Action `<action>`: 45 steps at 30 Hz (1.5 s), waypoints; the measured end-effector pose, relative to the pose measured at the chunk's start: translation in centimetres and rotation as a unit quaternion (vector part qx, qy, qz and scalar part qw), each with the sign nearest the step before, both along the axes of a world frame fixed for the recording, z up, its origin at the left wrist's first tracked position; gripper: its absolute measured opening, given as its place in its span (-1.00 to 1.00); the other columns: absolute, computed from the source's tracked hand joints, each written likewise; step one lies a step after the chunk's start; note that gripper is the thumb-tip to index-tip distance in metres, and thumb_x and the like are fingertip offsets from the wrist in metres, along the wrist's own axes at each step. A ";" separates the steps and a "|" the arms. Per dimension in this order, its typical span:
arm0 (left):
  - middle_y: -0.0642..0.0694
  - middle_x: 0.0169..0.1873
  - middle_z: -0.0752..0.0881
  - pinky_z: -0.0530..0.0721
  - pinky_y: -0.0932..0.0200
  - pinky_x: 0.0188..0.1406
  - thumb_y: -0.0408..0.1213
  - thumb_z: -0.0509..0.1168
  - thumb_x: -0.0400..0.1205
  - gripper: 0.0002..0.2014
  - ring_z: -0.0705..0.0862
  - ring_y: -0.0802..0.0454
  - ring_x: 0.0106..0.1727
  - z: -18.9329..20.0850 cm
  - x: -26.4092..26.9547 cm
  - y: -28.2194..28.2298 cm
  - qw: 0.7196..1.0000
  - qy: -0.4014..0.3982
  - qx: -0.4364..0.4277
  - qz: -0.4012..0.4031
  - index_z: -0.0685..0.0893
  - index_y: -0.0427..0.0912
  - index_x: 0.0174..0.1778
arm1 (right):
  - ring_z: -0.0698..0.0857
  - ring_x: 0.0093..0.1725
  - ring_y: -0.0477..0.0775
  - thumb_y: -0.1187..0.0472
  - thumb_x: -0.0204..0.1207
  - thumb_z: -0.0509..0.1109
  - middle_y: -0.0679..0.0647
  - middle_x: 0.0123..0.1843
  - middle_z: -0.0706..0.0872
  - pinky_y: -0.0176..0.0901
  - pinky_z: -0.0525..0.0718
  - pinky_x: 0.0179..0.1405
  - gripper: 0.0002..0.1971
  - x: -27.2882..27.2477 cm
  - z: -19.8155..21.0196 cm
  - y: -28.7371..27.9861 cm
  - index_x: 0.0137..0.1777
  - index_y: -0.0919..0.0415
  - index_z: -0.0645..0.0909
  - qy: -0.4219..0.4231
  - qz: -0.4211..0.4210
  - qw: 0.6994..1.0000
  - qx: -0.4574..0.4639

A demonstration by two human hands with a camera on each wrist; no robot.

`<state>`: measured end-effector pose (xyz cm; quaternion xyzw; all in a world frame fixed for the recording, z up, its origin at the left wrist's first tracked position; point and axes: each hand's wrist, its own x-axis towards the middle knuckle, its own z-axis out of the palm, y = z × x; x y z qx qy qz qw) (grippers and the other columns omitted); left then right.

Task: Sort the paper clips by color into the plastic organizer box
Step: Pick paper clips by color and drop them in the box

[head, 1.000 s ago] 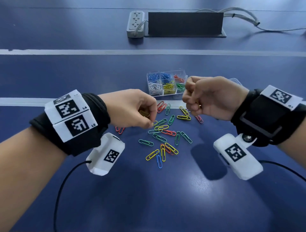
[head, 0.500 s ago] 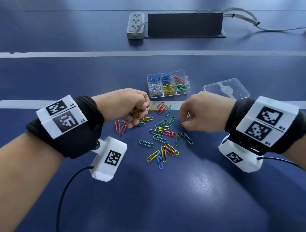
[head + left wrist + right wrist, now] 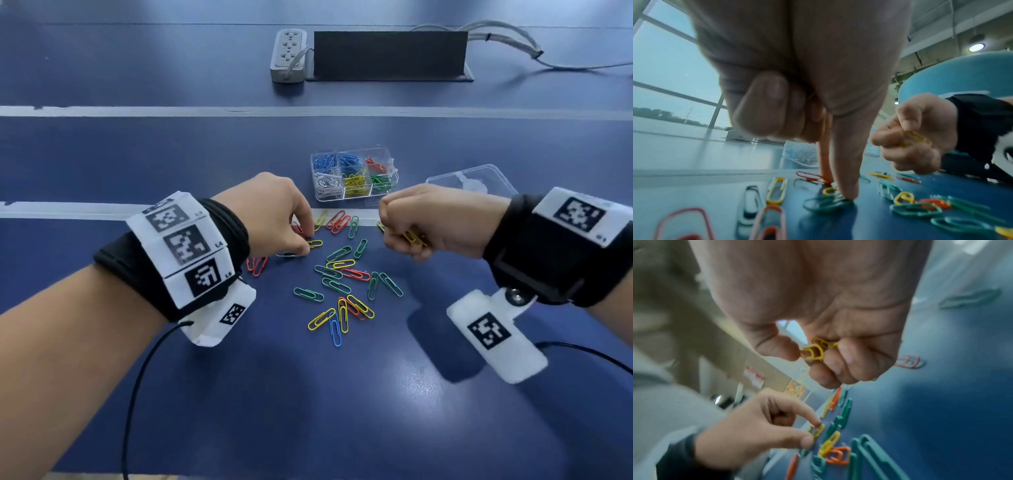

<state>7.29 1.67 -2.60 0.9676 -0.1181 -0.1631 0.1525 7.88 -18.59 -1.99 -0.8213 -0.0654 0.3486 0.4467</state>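
A clear organizer box [image 3: 354, 173] stands past the hands, with blue, red, white, yellow and green clips in its compartments. Loose coloured paper clips [image 3: 342, 274] lie scattered on the blue table between my hands. My left hand [image 3: 306, 245] reaches down at the pile's left edge. Its thumb and index tips pinch a yellow clip [image 3: 830, 190] that lies on the table against a green clip [image 3: 826, 203]; the other fingers are curled. My right hand [image 3: 404, 236] hovers as a fist just above the pile's right side, holding a bunch of yellow clips [image 3: 813, 352].
The box's clear lid [image 3: 472, 181] lies behind my right wrist. A power strip [image 3: 288, 54], a black panel [image 3: 388, 56] and cables [image 3: 513, 44] sit at the far edge. Two red clips [image 3: 257, 265] lie by my left wrist. A white tape line [image 3: 68, 209] crosses the table.
My right hand dropped to the pile, then lifted again holding yellow clips. My left hand shifted slightly and put its fingertips on another yellow clip at the pile's left edge.
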 end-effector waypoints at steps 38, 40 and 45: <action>0.02 -0.56 0.40 0.17 0.48 -0.76 -0.25 0.08 0.28 -0.94 0.24 0.16 -0.68 0.1 0.0 1.2 0.831 0.307 -0.431 0.172 0.43 -0.11 -0.41 | 0.51 -0.50 -0.05 0.43 0.54 0.13 0.12 -0.37 0.51 -0.33 0.70 -0.56 -0.81 8.1 2.5 4.1 -0.23 0.29 0.53 0.003 -0.136 0.988 -0.076; 0.01 -0.53 0.39 0.18 0.47 -0.75 -0.27 0.09 0.38 -0.94 0.25 0.16 -0.67 -0.1 0.0 1.2 0.840 0.303 -0.417 0.170 0.43 -0.11 -0.40 | 0.55 -0.45 -0.02 0.46 0.54 0.16 0.16 -0.34 0.56 -0.22 0.77 -0.37 -0.80 8.2 2.5 4.7 -0.22 0.31 0.59 -0.022 -0.129 0.987 -0.092; 0.00 -0.55 0.42 0.21 0.45 -0.73 -0.24 0.14 0.34 -0.95 0.26 0.14 -0.66 -0.1 -0.1 1.1 0.854 0.286 -0.402 0.164 0.47 -0.12 -0.38 | 0.65 -0.35 0.11 0.33 0.52 0.35 0.24 -0.20 0.67 0.07 0.79 -0.03 -0.77 8.0 2.6 5.5 0.09 0.48 0.67 -0.088 -0.088 0.979 -0.163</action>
